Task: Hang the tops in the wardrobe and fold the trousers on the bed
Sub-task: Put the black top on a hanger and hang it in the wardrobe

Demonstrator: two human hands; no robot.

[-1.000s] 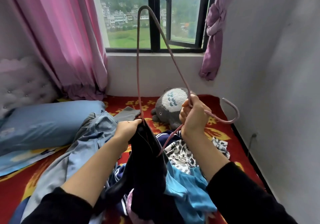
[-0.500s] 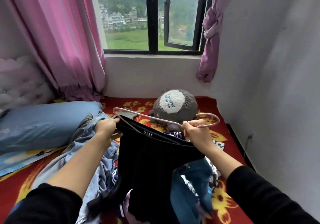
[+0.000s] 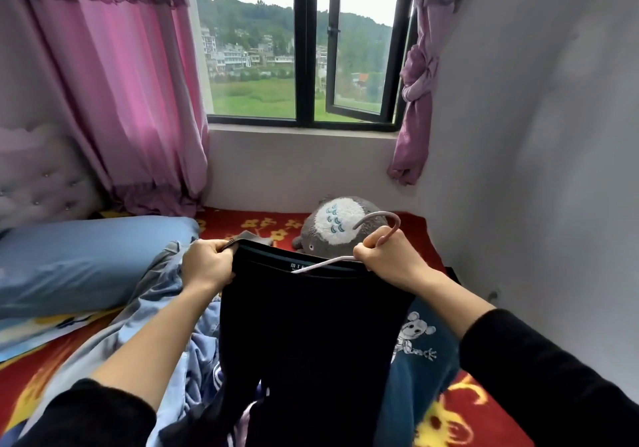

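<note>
A bed (image 3: 238, 225) covered by a red blanket with yellow flowers fills the corner under a black-framed window (image 3: 305, 66), one pane of it ajar, with green fields and houses outside. A pink curtain (image 3: 121, 101) hangs to the left of the window, and a mauve curtain (image 3: 415, 101) is knotted up on the right against the pale wall (image 3: 536, 135). A tufted headboard (image 3: 38, 184) stands at far left, with a blue pillow (image 3: 86, 260) lying just in front of it. A grey and white plush toy (image 3: 328, 235) sits near the wall below the sill. Loose clothes are heaped on the blanket: light blue cloth (image 3: 155, 308) on the left, a darker blue garment with a white mouse print (image 3: 418, 343) on the right. Above this heap a black top (image 3: 311, 343) is held up by its upper edge, stretched flat between the two hands and hanging down in front of the person; a small white label shows inside the opening. The left hand (image 3: 207, 267) is closed round the left end of that edge. The right hand (image 3: 387, 260) is closed round a pink hanger (image 3: 389, 218) at the right end; the hook curls up behind the hand and one arm of the hanger runs down inside the opening
</note>
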